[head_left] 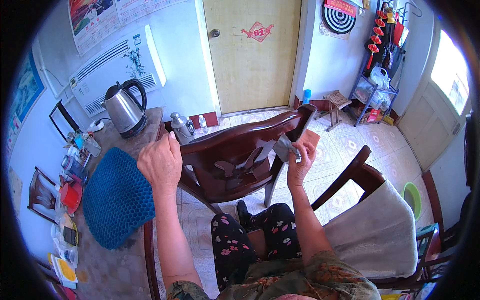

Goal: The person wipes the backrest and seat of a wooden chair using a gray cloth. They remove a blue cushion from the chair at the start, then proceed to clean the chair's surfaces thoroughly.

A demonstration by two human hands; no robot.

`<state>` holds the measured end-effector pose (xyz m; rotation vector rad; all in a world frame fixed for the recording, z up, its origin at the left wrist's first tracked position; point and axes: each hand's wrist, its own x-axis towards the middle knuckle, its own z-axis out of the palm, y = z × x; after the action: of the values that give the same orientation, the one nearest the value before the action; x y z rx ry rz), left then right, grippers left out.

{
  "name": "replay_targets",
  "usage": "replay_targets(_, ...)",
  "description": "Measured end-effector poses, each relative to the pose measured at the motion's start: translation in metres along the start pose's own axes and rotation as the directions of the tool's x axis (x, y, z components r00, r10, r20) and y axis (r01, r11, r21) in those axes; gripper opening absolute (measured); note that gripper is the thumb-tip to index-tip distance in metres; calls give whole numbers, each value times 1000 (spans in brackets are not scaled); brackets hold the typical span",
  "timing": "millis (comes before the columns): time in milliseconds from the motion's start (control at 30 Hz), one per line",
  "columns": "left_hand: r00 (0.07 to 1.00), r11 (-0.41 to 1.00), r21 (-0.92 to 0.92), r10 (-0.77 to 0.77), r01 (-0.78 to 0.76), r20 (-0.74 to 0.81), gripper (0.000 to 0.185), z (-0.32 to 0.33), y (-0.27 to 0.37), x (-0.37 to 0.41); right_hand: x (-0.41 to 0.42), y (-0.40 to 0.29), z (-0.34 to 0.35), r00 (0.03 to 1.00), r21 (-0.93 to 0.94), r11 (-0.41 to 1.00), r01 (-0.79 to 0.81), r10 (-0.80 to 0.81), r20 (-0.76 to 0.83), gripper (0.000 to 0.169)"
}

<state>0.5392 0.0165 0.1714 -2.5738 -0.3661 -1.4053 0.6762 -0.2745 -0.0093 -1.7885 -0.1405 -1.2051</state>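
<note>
Before me stands a dark, glossy wooden chair with a carved, pierced backrest. My left hand is closed around the left end of its top rail. At the right side of the backrest, my right hand pinches a grey cloth between thumb and fingers. The cloth lies against the right post just below the top rail. Part of it is hidden behind my fingers. A flat orange-brown object shows beyond my right hand; what it is I cannot tell.
On the left, a table bears a blue honeycomb cushion, a steel electric kettle and several jars. A second chair with a beige cover stands at right, near a green basin. A steel flask and small folding stool stand farther off.
</note>
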Motion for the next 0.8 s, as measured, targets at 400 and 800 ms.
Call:
replay_targets(400,999,1000,-3,16,-16,-38,33,0,0,1,16,-11,0,991,317,940,-127,136,-8,34)
replay_targets(800,999,1000,-4,29,-29,-33,33,1,-1,1,13,-2,19,980,516,843,-149,196,-37,40)
